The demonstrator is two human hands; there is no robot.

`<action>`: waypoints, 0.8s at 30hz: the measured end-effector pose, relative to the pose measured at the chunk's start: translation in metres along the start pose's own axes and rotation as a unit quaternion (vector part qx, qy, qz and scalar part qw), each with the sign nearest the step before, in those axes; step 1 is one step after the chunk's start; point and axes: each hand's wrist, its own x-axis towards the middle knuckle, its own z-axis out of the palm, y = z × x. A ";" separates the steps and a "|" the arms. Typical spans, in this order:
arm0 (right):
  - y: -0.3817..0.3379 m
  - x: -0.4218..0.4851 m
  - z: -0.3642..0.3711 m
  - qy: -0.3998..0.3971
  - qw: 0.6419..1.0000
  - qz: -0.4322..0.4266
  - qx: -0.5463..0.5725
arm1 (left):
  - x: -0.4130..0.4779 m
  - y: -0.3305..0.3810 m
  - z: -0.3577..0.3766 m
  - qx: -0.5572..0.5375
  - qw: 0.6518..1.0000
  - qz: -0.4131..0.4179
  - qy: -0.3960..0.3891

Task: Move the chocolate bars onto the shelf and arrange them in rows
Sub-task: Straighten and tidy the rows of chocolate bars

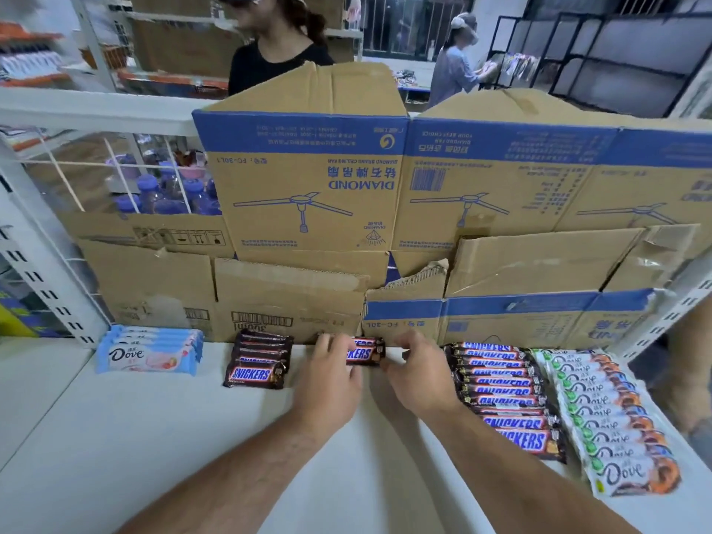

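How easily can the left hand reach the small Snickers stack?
Probably yes: only bare shelf separates the left hand from the Snickers stack, though it must first release the bar it holds.

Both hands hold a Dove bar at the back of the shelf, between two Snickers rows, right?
No: the head view shows the left hand and right hand holding a Snickers bar, not Dove, at the back of the shelf between two Snickers rows.

Illumination is indoor, even and moderately bright. The white shelf (115, 437) carries only soft shadows beside the forearms. Wide-angle distortion bows the cardboard boxes (308, 179) toward the frame edges. The background people (277, 52) and the goods at upper left (31, 63) are blurred.
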 end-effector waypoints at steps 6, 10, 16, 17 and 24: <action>0.030 -0.024 -0.045 0.045 0.986 -0.076 -0.143 | -0.004 0.035 0.023 -0.110 0.982 0.089 -0.127; 0.059 -0.026 -0.080 0.078 0.974 -0.077 -0.199 | -0.007 0.067 0.037 -0.092 0.970 0.130 -0.182; 0.098 0.012 -0.126 0.020 0.952 -0.070 -0.298 | -0.007 0.112 0.052 0.017 0.948 0.199 -0.247; 0.100 0.018 -0.130 -0.015 0.948 -0.066 -0.311 | -0.008 0.118 0.053 0.036 0.944 0.204 -0.256; 0.112 0.058 -0.150 -0.236 0.921 -0.069 -0.303 | -0.016 0.147 0.065 0.122 0.941 0.182 -0.257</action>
